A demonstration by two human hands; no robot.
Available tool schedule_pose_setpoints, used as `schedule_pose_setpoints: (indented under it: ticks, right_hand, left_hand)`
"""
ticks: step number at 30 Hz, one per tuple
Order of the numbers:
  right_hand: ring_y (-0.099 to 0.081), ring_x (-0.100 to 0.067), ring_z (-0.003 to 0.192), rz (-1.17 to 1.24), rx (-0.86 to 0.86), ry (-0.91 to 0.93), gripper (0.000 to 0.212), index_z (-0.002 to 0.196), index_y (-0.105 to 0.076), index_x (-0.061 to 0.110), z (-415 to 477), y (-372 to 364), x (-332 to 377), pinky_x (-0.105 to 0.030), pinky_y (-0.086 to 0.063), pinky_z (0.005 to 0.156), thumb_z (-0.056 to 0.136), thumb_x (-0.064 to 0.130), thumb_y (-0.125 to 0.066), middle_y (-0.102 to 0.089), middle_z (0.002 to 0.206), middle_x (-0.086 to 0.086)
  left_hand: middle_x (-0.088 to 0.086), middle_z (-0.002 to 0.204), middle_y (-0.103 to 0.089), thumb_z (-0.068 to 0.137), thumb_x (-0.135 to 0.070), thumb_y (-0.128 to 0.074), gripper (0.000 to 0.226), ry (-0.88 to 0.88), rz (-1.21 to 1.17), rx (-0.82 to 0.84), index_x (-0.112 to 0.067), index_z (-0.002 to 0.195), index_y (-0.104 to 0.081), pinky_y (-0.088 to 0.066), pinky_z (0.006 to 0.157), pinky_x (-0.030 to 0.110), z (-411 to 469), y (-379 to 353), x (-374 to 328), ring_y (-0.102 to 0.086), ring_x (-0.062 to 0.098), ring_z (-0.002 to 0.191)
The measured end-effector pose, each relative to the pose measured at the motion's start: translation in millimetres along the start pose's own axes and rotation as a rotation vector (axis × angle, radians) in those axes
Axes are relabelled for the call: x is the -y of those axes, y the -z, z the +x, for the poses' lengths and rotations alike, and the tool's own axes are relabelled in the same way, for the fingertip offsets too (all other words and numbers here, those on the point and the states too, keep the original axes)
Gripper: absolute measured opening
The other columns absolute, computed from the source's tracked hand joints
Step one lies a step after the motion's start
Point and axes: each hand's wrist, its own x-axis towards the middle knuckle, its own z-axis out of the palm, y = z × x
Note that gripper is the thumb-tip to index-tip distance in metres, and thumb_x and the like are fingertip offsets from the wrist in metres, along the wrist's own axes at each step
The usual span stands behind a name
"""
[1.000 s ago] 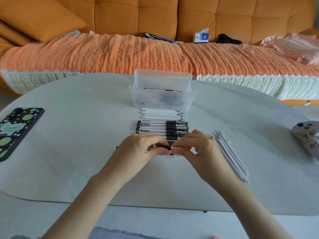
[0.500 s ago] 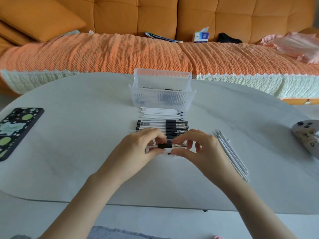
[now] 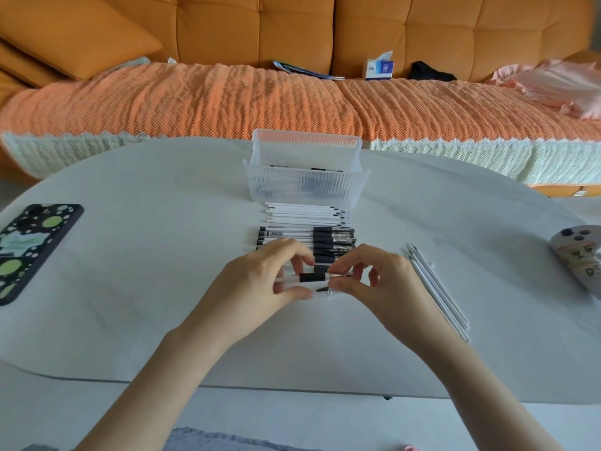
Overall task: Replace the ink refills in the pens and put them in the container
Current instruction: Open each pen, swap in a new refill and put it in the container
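Both L hand (image 3: 257, 283) & R hand (image 3: 387, 283) fingers (image 3: 349, 260) pinch one pen (image 3: 312, 277) over table (image 3: 146, 255).

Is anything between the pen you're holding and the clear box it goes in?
Yes. A row of pens and, behind it, a row of white refills lie flat on the table between the pen and the container. Its top is open, so lifting over them should work.
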Motion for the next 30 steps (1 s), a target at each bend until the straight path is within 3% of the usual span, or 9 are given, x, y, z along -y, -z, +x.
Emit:
schedule_pose_setpoints:
  ticks: [5, 9, 14, 16, 18, 20, 23, 27, 30]
  right_hand:
    - [-0.054, -0.006, 0.070, 0.020, -0.015, -0.001, 0.012, 0.075, -0.069, 0.022, 0.7, -0.4, -1.7, -0.008, -0.036, 0.060, 0.073, 0.013, -0.077, -0.066, 0.077, 0.008]
    - [-0.054, -0.006, 0.070, 0.016, -0.019, -0.011, 0.012, 0.076, -0.069, 0.023, 2.1, -0.2, -2.7, -0.009, -0.036, 0.061, 0.074, 0.013, -0.076, -0.067, 0.078, 0.008]
    - [-0.056, -0.008, 0.071, 0.023, -0.015, -0.006, 0.011, 0.076, -0.070, 0.022, 2.0, -0.4, -3.5, -0.009, -0.036, 0.060, 0.073, 0.013, -0.076, -0.067, 0.079, 0.007]
    - [-0.055, -0.008, 0.070, 0.036, -0.024, -0.007, 0.012, 0.076, -0.070, 0.021, 2.5, -0.2, -3.7, -0.008, -0.036, 0.060, 0.073, 0.012, -0.076, -0.067, 0.078, 0.006]
    - [-0.055, -0.008, 0.069, 0.041, -0.028, -0.005, 0.012, 0.076, -0.069, 0.020, 2.4, -0.2, -3.3, -0.008, -0.036, 0.060, 0.073, 0.011, -0.076, -0.067, 0.078, 0.006]
    - [-0.055, -0.006, 0.070, 0.042, -0.024, -0.006, 0.012, 0.076, -0.070, 0.021, 2.1, -0.8, -2.4, -0.008, -0.036, 0.060, 0.073, 0.011, -0.076, -0.067, 0.078, 0.007]
    - [-0.055, -0.006, 0.071, 0.033, -0.013, -0.011, 0.011, 0.076, -0.070, 0.021, 2.0, -2.5, -1.6, -0.009, -0.036, 0.060, 0.074, 0.012, -0.075, -0.067, 0.078, 0.008]
    - [-0.055, -0.007, 0.069, 0.060, -0.026, -0.006, 0.011, 0.076, -0.069, 0.020, 2.6, -1.6, -2.1, -0.007, -0.035, 0.059, 0.074, 0.010, -0.075, -0.068, 0.079, 0.004]
    - [-0.054, -0.007, 0.069, 0.063, -0.027, -0.001, 0.012, 0.076, -0.069, 0.019, 3.2, -1.3, -1.9, -0.007, -0.035, 0.059, 0.074, 0.009, -0.075, -0.068, 0.079, 0.003]
  left_hand:
    - [-0.024, 0.083, -0.059, 0.082, -0.042, -0.067, 0.013, 0.040, -0.026, -0.019, -0.034, 0.088, -0.060, -0.047, 0.066, 0.021, 0.9, 0.6, 1.8, -0.055, 0.000, 0.077]
    - [-0.029, 0.083, -0.057, 0.077, -0.057, -0.061, 0.030, 0.051, -0.022, 0.017, -0.040, 0.100, -0.056, -0.048, 0.068, 0.018, -0.3, 1.0, -0.5, -0.058, 0.002, 0.073]
    - [-0.025, 0.080, -0.057, 0.079, -0.039, -0.069, 0.017, 0.062, 0.020, -0.022, -0.036, 0.088, -0.056, -0.043, 0.062, 0.017, 0.3, 2.3, 0.7, -0.053, 0.000, 0.072]
    - [-0.021, 0.076, -0.061, 0.085, -0.038, -0.063, 0.005, 0.069, -0.036, -0.006, -0.033, 0.085, -0.062, -0.050, 0.067, 0.024, 1.7, 1.9, 1.6, -0.056, 0.000, 0.071]
    - [-0.020, 0.076, -0.061, 0.087, -0.045, -0.058, 0.014, 0.062, -0.054, 0.004, -0.032, 0.087, -0.064, -0.051, 0.069, 0.027, 1.4, 1.6, 1.4, -0.056, 0.001, 0.070]
    - [-0.025, 0.080, -0.058, 0.078, -0.056, -0.059, 0.026, 0.063, -0.030, 0.006, -0.037, 0.096, -0.061, -0.047, 0.068, 0.018, 0.5, 2.6, 0.4, -0.056, 0.001, 0.072]
    - [-0.026, 0.085, -0.057, 0.076, -0.045, -0.069, 0.027, 0.057, 0.029, 0.013, -0.040, 0.095, -0.052, -0.041, 0.062, 0.011, -0.4, 2.7, 0.4, -0.054, -0.003, 0.071]
    - [-0.021, 0.081, -0.062, 0.084, -0.035, -0.065, 0.006, 0.068, -0.015, 0.009, -0.032, 0.089, -0.063, -0.049, 0.068, 0.024, 1.4, 3.2, -0.1, -0.057, -0.001, 0.075]
    - [-0.018, 0.077, -0.061, 0.089, -0.037, -0.060, 0.011, 0.070, -0.053, 0.028, -0.027, 0.089, -0.066, -0.049, 0.069, 0.028, 1.5, 3.2, 0.8, -0.057, 0.003, 0.074]
